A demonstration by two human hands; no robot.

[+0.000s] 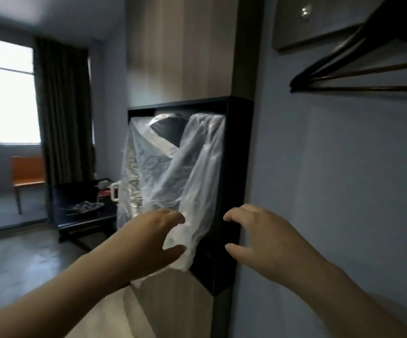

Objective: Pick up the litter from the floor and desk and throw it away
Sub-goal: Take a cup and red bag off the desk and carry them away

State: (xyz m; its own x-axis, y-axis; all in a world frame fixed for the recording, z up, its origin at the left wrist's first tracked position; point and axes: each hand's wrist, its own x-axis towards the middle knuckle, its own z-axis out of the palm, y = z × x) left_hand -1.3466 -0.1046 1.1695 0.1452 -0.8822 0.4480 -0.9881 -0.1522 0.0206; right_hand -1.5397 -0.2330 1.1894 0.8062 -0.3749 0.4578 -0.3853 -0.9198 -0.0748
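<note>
Left hand (152, 236) pinching plastic bag (173, 167), right hand (258, 236) hovering

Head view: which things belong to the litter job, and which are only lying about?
Job: plastic bag, gripped by the left hand; right hand, open beside it.
Lying about: hangers, orange chair, curtain.

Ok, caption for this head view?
Left grip holds the translucent white plastic bag hanging in the black cabinet niche; right grip open beside it.
</note>
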